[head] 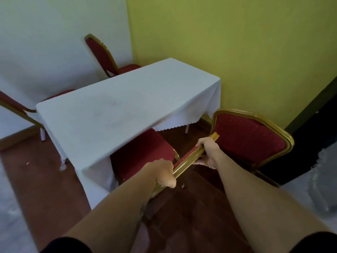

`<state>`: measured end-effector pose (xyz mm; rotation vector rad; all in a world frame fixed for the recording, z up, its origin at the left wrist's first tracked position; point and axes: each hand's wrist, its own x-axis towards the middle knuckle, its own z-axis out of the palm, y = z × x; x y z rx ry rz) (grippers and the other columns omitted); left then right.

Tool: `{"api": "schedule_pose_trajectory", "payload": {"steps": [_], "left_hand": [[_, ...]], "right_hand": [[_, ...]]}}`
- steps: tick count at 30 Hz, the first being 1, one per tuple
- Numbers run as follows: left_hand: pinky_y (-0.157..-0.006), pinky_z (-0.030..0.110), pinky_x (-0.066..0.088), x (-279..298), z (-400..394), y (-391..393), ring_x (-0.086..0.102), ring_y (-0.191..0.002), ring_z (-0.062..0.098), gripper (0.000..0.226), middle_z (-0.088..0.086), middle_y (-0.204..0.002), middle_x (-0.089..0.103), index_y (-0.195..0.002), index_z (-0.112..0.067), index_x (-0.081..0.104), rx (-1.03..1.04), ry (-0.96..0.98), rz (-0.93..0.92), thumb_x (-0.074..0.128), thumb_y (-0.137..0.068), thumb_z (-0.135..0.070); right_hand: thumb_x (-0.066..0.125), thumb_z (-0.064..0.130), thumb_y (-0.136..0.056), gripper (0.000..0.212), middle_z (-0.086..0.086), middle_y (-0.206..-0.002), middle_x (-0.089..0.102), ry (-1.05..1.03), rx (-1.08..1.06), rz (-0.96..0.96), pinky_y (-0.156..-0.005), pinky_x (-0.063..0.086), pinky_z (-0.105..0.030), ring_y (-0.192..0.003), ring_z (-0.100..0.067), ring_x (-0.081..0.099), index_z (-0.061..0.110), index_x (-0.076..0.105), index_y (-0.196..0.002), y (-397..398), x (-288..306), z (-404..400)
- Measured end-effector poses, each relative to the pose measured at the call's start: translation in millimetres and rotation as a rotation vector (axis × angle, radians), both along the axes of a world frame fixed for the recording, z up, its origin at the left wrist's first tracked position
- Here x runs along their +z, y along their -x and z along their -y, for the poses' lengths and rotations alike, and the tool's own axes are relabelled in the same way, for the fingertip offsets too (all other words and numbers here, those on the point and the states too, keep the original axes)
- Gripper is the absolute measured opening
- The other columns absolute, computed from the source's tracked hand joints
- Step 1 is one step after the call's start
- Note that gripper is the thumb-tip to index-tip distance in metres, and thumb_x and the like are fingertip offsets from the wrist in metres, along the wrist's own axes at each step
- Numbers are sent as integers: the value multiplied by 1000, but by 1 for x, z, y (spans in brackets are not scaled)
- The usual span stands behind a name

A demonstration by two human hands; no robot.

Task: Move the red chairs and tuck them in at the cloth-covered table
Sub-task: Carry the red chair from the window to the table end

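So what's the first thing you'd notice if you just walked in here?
Probably the two bare arms reaching forward, with the left hand and right hand both gripping the gold top rail of a red chair whose seat is partly under the white-clothed table in the middle. Next, the bright yellow-green wall on the right, with another red chair in front of it, by the table's right end.

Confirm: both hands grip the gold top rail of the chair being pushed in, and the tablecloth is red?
Not quite. The head view shows the tablecloth is white; red is the chair upholstery. The rest holds: the left hand and the right hand both grip the gold top rail of the chair at the table's near side.
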<state>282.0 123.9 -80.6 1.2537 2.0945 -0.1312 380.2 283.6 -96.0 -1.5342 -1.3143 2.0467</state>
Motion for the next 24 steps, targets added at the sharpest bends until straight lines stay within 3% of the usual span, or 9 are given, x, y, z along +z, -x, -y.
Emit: {"api": "schedule_pose_trajectory", "payload": {"steps": [7,17,24], "left_hand": [[-80,37,57,-5,-16,6,68,-86,22,17,1,-85,62,-90,-18,55,76,-32,-22,68,-82,-26],[-66,32,54,-9,-20,19,62,-71,18,13,1,-83,61,-88,-19,54,62,-53,-10,64,-81,-23],[-72,33,55,-4,-22,34,62,-71,17,26,2,-87,64,-103,-12,58,-11,48,21,68,-84,-27]], "right_hand": [[57,2,-76,27,-15,-80,60,-33,55,0,-77,61,-61,-82,-36,70,5,49,-102,17,-9,-21],[55,1,-80,21,-17,-83,59,-34,68,28,-80,59,-65,-85,-39,69,5,49,-100,31,-2,-29],[57,2,-78,46,-22,-93,63,7,32,14,-77,60,-64,-88,-41,71,2,49,-124,40,-5,-23]]}}
